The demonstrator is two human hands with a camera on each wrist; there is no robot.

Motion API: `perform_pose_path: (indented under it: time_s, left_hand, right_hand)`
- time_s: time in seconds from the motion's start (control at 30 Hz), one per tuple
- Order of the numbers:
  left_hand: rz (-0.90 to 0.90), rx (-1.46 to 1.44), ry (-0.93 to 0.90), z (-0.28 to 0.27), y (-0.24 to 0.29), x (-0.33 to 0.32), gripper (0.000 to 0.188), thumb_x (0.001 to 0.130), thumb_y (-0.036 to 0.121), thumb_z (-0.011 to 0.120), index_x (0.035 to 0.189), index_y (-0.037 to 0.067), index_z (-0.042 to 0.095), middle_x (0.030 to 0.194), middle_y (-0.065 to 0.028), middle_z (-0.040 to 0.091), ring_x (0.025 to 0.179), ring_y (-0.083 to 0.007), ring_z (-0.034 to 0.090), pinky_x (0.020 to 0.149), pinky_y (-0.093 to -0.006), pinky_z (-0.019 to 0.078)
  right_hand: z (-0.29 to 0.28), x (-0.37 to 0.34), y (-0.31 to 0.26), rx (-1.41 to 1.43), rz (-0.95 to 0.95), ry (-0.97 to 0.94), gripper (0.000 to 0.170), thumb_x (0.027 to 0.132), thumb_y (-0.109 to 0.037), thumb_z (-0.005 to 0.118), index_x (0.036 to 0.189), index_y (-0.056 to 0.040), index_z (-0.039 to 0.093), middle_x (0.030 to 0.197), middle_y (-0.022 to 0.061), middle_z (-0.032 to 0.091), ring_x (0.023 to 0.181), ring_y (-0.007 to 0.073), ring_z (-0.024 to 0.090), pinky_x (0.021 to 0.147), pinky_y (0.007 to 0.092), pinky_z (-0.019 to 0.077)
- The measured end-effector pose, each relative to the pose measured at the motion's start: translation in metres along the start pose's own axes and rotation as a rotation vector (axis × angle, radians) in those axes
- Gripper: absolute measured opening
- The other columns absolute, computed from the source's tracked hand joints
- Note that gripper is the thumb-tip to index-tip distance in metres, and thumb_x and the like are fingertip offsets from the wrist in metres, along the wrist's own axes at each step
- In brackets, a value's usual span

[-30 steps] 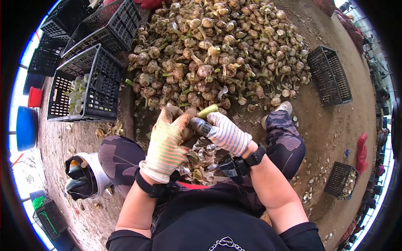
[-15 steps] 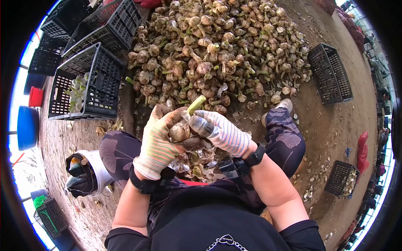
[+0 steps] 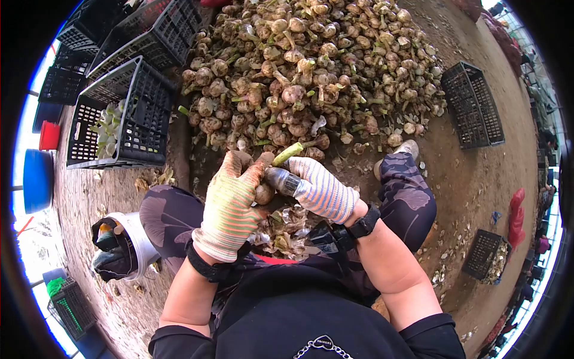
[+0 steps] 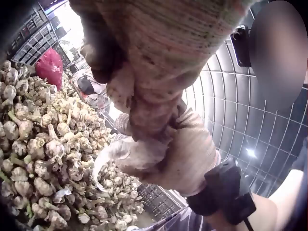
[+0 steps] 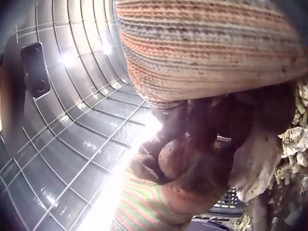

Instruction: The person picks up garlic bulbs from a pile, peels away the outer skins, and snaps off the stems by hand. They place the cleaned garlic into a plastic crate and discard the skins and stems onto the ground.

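Both hands wear striped knit gloves and meet over the lap in the head view. My left hand [image 3: 229,209] grips a garlic bulb [image 3: 263,194], its fingers soiled brown. A green stem [image 3: 288,153] sticks out beyond the fingertips. From the other side my right hand [image 3: 324,188] pinches the bulb, its thumb wrapped in a dark covering [image 3: 282,180]. A pale loose skin [image 4: 113,156] hangs from the fingers in the left wrist view. Part of the round bulb [image 5: 174,159] shows between the fingers in the right wrist view; the rest is hidden.
A large heap of garlic [image 3: 311,72] lies ahead. A black crate [image 3: 146,119] holding trimmed pale bulbs stands at left, another crate [image 3: 472,105] at right. Peeled skins [image 3: 284,230] lie between the legs. A white bucket [image 3: 140,239] stands beside the left thigh.
The bulb and stem turned upward into view between the hands, then tipped back rightward. The left fingers have closed further over the bulb; the right hand stays against it.
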State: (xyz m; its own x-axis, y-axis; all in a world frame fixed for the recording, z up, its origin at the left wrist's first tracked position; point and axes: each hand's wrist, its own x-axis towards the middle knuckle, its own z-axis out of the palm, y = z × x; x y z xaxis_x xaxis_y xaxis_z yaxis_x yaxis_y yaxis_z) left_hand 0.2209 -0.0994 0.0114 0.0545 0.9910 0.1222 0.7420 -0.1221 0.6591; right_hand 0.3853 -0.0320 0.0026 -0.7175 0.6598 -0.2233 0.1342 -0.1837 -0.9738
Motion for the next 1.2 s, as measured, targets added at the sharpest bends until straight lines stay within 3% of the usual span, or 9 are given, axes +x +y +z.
perform_pose_path:
  time_s: [0.17,0.27,0.37,0.57,0.7,0.77,0.93,1.03,1.2]
  left_hand:
    - [-0.007,-0.107,0.018,-0.002,-0.003,-0.004,0.056,0.058,0.009,0.083,0.109,0.005,0.062,0.096,-0.0039,0.053,0.089,-0.0157,0.054,0.077,-0.0268,0.0459]
    - [-0.303,-1.19,-0.274,-0.018,-0.013,-0.003,0.058,0.064,0.01,0.077,0.116,-0.004,0.056,0.096,-0.0037,0.059,0.076,-0.0102,0.057,0.069,-0.0229,0.0477]
    - [-0.422,-1.361,-0.26,-0.015,-0.01,-0.008,0.087,0.06,0.046,0.084,0.123,-0.004,0.05,0.104,-0.0065,0.061,0.078,-0.012,0.06,0.068,-0.0235,0.0497]
    - [0.101,-0.346,0.238,0.005,-0.008,-0.006,0.059,0.08,0.018,0.071,0.131,0.005,0.045,0.101,-0.005,0.057,0.086,-0.0115,0.055,0.078,-0.0262,0.0468]
    - [0.245,-0.065,0.288,0.015,-0.007,-0.004,0.067,0.081,0.031,0.07,0.136,0.006,0.04,0.094,-0.0048,0.055,0.074,-0.0067,0.053,0.07,-0.0211,0.0454]
    - [-0.162,-1.129,0.242,0.026,0.005,-0.007,0.066,0.085,0.025,0.065,0.14,0.009,0.033,0.099,-0.0074,0.057,0.065,-0.0049,0.049,0.056,-0.0164,0.0412]
    - [-0.613,-1.635,-0.2,0.005,-0.013,-0.002,0.067,0.091,0.055,0.04,0.137,0.006,0.035,0.113,-0.0019,0.061,0.058,-0.0029,0.046,0.044,-0.016,0.035]
    - [-0.617,-1.555,-0.088,0.014,-0.009,-0.003,0.06,0.093,0.047,0.042,0.133,0.004,0.037,0.113,-0.0049,0.062,0.061,-0.0046,0.046,0.046,-0.0173,0.0355]
    - [0.179,-0.099,0.328,0.019,-0.007,-0.002,0.06,0.079,0.01,0.066,0.134,0.008,0.041,0.102,-0.0083,0.054,0.088,-0.017,0.055,0.078,-0.0272,0.0461]
  right_hand:
    - [0.003,-0.004,0.01,0.18,-0.045,-0.059,0.021,0.093,-0.019,0.052,0.097,-0.001,0.062,0.08,-0.0014,0.06,0.074,0.0081,0.053,0.07,0.0245,0.0445]
    - [0.003,-0.012,0.018,0.214,-0.216,-0.139,0.043,0.092,-0.036,0.052,0.114,0.0004,0.057,0.097,0.0052,0.062,0.089,0.0099,0.056,0.082,0.0265,0.0456]
    - [0.006,-0.018,0.016,0.215,-0.311,-0.076,0.059,0.089,-0.049,0.052,0.118,0.0016,0.053,0.101,0.0049,0.061,0.091,0.011,0.056,0.084,0.0275,0.0449]
    - [0.015,0.001,0.014,0.375,-0.1,0.126,0.032,0.091,-0.02,0.058,0.116,0.0003,0.054,0.105,0.0024,0.059,0.095,0.0088,0.055,0.084,0.0235,0.0437]
    - [0.018,0.0,0.006,0.397,-0.127,0.165,0.018,0.09,-0.006,0.053,0.107,0.0004,0.057,0.097,0.0044,0.06,0.089,0.0094,0.054,0.08,0.0235,0.0445]
    - [0.022,-0.003,0.012,0.308,-0.242,0.118,0.022,0.089,-0.006,0.054,0.109,0.002,0.059,0.102,0.0057,0.062,0.095,0.0104,0.055,0.086,0.025,0.0435]
    - [0.013,0.006,0.018,-0.417,-0.647,0.215,0.016,0.075,0.005,0.056,0.089,-0.0021,0.056,0.09,0.0117,0.059,0.082,0.0239,0.059,0.073,0.032,0.0463]
    - [0.01,0.007,0.022,-0.265,-0.559,0.23,0.016,0.077,0.005,0.054,0.091,-0.0018,0.057,0.09,0.0104,0.06,0.081,0.0228,0.059,0.072,0.0311,0.0464]
    - [0.012,0.002,0.017,0.246,-0.091,0.329,0.015,0.082,-0.004,0.051,0.093,0.0024,0.059,0.079,0.0118,0.06,0.074,0.02,0.057,0.069,0.0316,0.0468]
